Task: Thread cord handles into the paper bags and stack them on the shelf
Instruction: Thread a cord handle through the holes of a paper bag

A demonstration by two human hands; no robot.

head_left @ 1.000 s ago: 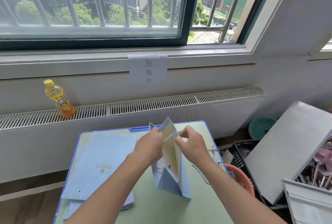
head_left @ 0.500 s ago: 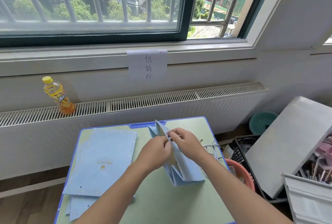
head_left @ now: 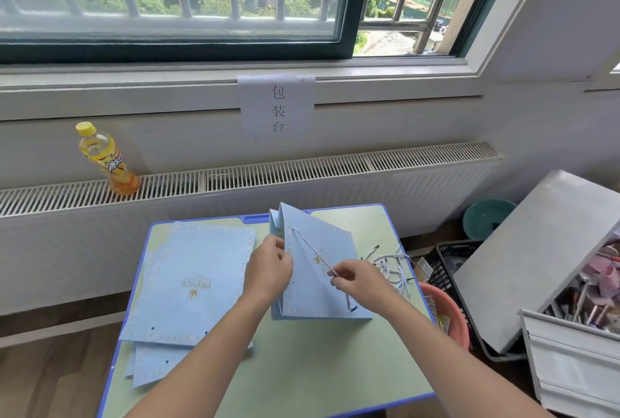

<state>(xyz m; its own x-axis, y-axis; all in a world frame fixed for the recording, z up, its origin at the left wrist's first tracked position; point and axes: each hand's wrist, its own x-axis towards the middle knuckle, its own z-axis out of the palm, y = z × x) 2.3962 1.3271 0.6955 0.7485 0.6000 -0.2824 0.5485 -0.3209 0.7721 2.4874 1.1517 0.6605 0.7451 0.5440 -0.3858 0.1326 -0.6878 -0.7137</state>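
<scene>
Flat bag stack (head_left: pixel 188 283) left on bench (head_left: pixel 302 367), standing bag (head_left: pixel 318 283) centre, loose cords (head_left: pixel 391 266) right; bottle (head_left: pixel 107 159) behind-left on radiator (head_left: pixel 302 172).

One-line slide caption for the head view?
Right hand pulls cord through blue bag; left hand steadies it.

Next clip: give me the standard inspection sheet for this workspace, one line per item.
Surface: green desk with a blue rim, under the window.
Job's things: open blue paper bag lying on the desk; twisted cord running across its face; stack of flat bags to its left; loose cords at the desk's right edge.
Clutter: yellow drink bottle on the radiator cover.
Grippers: left hand grips the bag's edge; right hand pinches the cord.
Cables: nothing seen.
Surroundings: paper sign on the sill, pink basin, black crate, teal basin, white drawer unit at right.
</scene>
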